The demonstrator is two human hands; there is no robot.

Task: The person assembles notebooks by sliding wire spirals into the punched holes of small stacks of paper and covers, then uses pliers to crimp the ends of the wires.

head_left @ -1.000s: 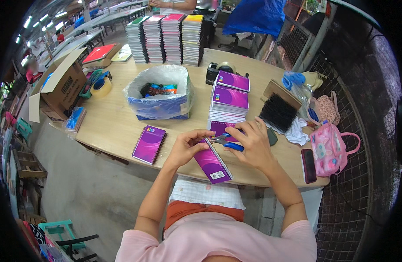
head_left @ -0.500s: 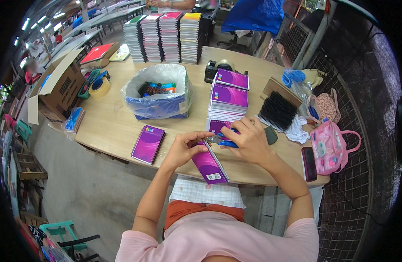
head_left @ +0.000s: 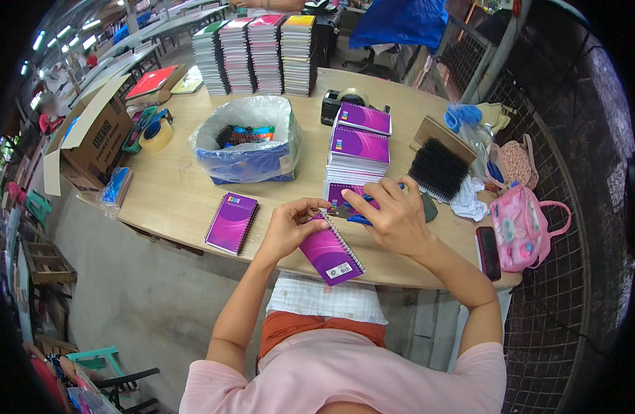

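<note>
My left hand (head_left: pixel 288 229) pinches the top of a small purple spiral notebook (head_left: pixel 326 255) between thumb and fingers. The notebook tilts at the table's front edge, its back cover with a white label towards me and its wire coil along the right side. In my right hand (head_left: pixel 399 222) is a pair of blue-handled pliers (head_left: pixel 359 220), its metal jaws close to the coil's upper end. Whether the jaws touch the wire I cannot tell. Another purple notebook (head_left: pixel 232 223) lies flat to the left. Just beyond my hands stand stacked purple notebooks (head_left: pixel 359 146).
A plastic-lined blue bin (head_left: pixel 247 172) holds black coils. More black coils (head_left: pixel 438 169) lie at right, near a pink bag (head_left: pixel 518 228) and a phone (head_left: pixel 489 252). Tall notebook stacks (head_left: pixel 262 58), a tape dispenser (head_left: pixel 331 107) and a cardboard box (head_left: pixel 90 148) stand farther off.
The pliers have shifted slightly up from the coil's end, and my right fingers have loosened around the handles. My left hand still holds the notebook, which has moved a little left.
</note>
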